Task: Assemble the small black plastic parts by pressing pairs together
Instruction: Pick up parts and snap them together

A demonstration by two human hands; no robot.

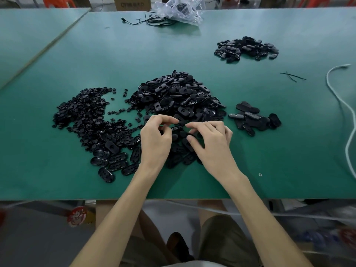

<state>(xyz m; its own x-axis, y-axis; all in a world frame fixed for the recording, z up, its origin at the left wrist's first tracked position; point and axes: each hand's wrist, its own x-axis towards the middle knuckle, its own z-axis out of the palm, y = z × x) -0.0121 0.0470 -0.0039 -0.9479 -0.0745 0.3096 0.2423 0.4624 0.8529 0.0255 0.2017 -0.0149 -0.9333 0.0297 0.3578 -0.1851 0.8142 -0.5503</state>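
Just before the big heap (173, 97), the left hand (156, 137) seems to pinch one black oval part (176, 128) at its end; for the right hand (211, 140) I cannot tell the grip. The part is probably light, stiff, smooth: hold its rims.

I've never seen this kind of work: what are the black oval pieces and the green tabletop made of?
The black oval pieces look like moulded plastic, smooth and semi-glossy: light glints off their rounded faces. The green tabletop looks like a matte rubbery or vinyl mat, judging by its soft sheen; which is unclear.
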